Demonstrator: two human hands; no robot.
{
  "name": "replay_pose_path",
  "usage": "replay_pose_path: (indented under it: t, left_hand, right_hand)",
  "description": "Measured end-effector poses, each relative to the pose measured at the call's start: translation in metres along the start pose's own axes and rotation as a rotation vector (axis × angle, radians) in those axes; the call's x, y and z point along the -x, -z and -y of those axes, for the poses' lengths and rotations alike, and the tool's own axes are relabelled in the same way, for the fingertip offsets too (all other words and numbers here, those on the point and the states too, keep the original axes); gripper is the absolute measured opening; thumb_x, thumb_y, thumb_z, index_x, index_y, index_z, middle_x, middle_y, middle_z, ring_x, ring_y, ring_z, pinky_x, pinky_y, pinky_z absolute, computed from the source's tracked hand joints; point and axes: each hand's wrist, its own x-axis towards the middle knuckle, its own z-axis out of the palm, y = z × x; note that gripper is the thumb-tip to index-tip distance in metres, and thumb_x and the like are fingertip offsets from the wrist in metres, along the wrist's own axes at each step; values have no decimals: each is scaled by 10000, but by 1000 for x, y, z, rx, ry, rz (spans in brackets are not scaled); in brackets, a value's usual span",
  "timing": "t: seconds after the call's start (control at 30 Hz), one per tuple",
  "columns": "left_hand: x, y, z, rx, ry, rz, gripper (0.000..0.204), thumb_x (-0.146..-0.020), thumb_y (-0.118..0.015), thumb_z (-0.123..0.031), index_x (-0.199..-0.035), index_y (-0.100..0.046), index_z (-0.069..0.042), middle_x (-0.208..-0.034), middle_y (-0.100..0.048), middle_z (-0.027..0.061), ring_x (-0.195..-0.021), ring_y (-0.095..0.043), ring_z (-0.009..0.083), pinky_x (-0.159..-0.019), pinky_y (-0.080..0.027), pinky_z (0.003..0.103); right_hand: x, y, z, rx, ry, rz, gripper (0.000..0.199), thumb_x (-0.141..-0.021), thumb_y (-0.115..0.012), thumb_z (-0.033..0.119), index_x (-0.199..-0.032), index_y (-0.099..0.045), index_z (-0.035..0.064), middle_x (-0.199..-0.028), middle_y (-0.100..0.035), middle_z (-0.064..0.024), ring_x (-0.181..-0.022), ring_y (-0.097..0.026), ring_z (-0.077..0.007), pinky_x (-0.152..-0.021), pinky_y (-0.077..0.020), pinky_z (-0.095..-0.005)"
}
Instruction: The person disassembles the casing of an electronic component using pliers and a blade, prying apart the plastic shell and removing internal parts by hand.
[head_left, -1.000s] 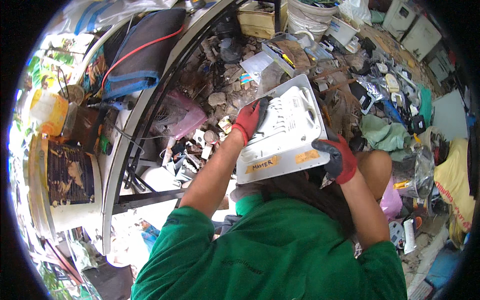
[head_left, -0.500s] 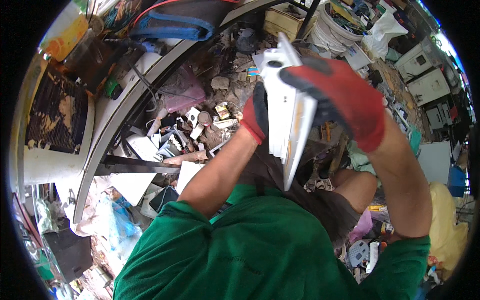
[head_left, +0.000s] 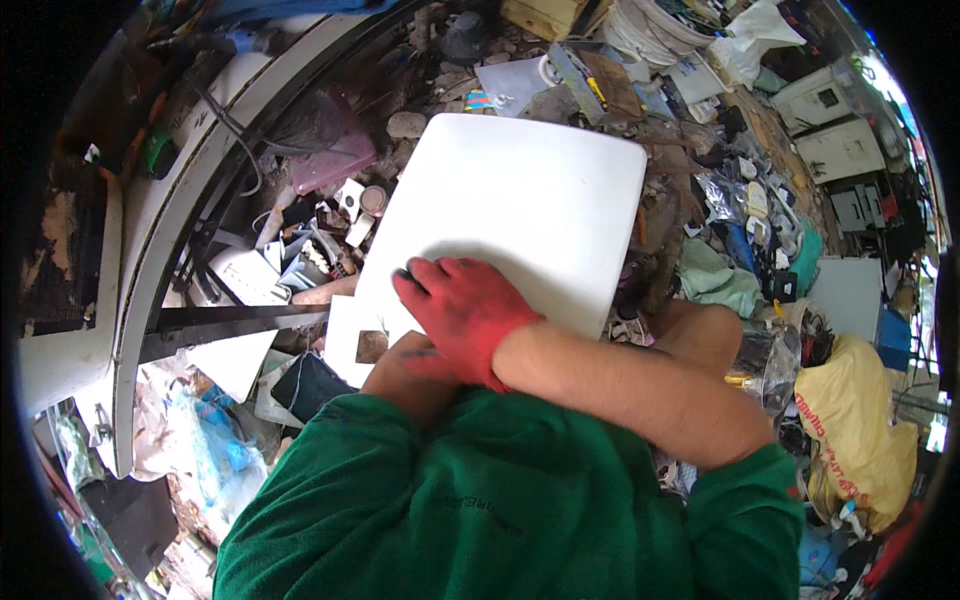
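Note:
A white flat panel (head_left: 520, 200) with rounded corners lies tilted in front of my chest, its broad smooth face toward me. My right hand (head_left: 465, 315), in a red glove with dark fingertips, rests on the panel's lower left part, fingers against the surface. My right forearm crosses in front of my body. The left forearm (head_left: 395, 368) comes up under the right wrist. My left hand's fingers are hidden behind the right hand and the panel, so its grip does not show.
A metal-edged table frame (head_left: 225, 130) curves along the left. Below it lie mixed scraps and a pink plastic piece (head_left: 335, 160). A white bucket (head_left: 650, 30) stands far off, and a yellow sack (head_left: 860, 420) sits at the right. Littered debris covers the ground.
The white panel has turned from nearly edge-on to broad face toward me. My right hand has left its upper right side and moved down and left onto its face.

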Motion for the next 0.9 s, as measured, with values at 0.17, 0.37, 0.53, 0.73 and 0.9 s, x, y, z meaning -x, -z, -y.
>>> replay_pose_path:
  t: [0.17,0.37,0.53,0.73,0.9]
  left_hand:
    - [6,2,2,41,5,-26,340,-999,-514,-163,-1322,-562,-70,-1211,-652,77,-1076,-635,188,-955,-522,363]
    - [1,1,19,37,30,-17,331,-1005,-502,-162,-1318,-566,-74,-1209,-650,74,-1075,-635,189,-965,-521,364]
    - [12,-4,19,26,9,-34,324,-1011,-492,-161,-1314,-569,-77,-1208,-649,72,-1075,-635,189,-973,-519,365]
    - [-5,-16,22,19,-47,30,317,-1017,-479,-159,-1310,-573,-81,-1206,-648,69,-1075,-635,190,-983,-518,367]
    - [-3,-11,29,22,57,-24,494,-1035,-424,-388,-1384,-522,-51,-1363,-591,121,-1257,-559,265,-1097,-439,437]
  right_hand:
    - [31,-46,-30,-46,85,-255,878,-732,-741,516,-1454,-432,123,-1516,-386,-133,-1390,-363,-336,-1162,-212,-583]
    - [73,-24,-30,299,-183,-202,734,-824,-646,310,-1496,-380,181,-1536,-320,-176,-1388,-285,-491,-1118,-207,-697]
    - [76,-34,-39,301,-32,-416,477,-878,-533,175,-1343,-547,71,-1368,-482,-283,-1240,-447,-540,-1061,-332,-673]
    - [112,25,-65,-192,-145,-623,657,-762,-638,64,-1395,-473,-4,-1371,-497,-307,-1242,-514,-473,-1064,-433,-483]
    - [163,60,-92,-898,-323,-889,591,-852,-680,62,-1398,-483,-47,-1233,-653,-186,-1093,-642,-216,-987,-470,-330]
